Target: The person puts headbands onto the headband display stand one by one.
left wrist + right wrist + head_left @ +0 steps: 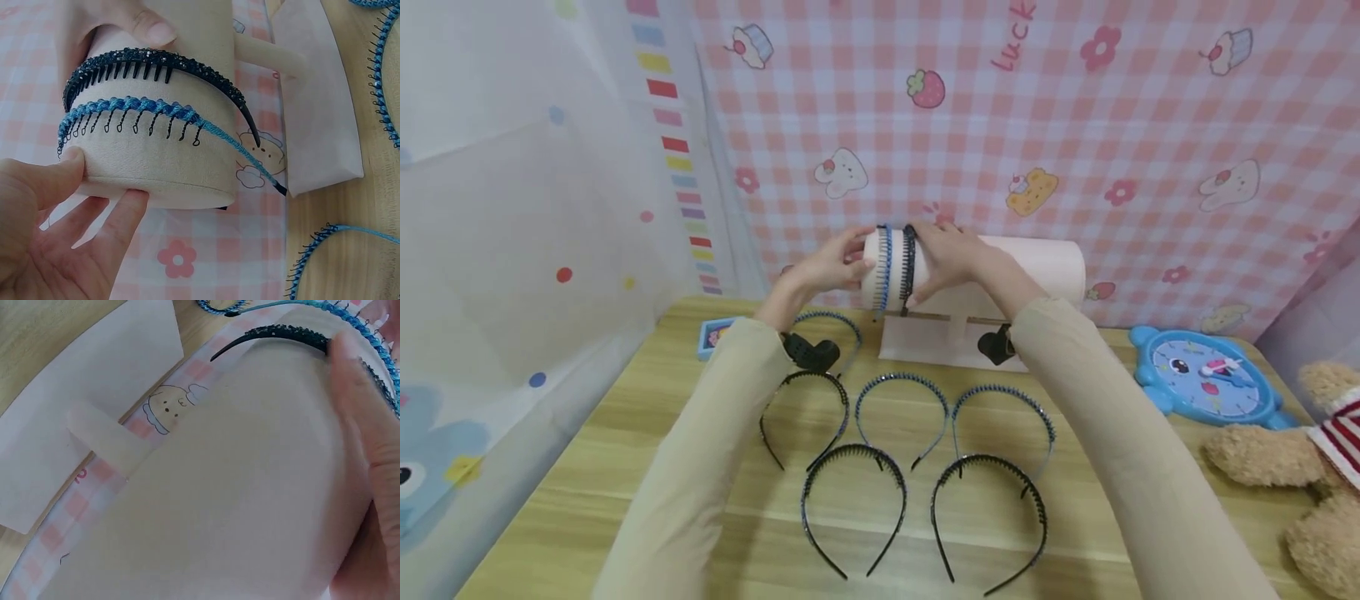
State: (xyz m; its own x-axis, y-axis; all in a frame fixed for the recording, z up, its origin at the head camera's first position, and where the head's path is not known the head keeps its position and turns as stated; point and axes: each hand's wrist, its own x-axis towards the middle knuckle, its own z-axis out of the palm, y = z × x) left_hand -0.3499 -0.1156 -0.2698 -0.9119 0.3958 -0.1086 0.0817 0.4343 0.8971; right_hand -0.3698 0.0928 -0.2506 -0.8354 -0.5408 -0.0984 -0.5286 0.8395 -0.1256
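The place looked like a child's room, or a corner dressed as one; the pictures could not settle which. In the head view, a pink checked cloth with cartoon prints hung at twelve o'clock and a dotted sheet at nine. A wood-grain table bore a toy clock at three and a teddy at four.

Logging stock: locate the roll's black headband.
In the head view, the black headband is on the roll, near its left end, between the blue headband and right hand.
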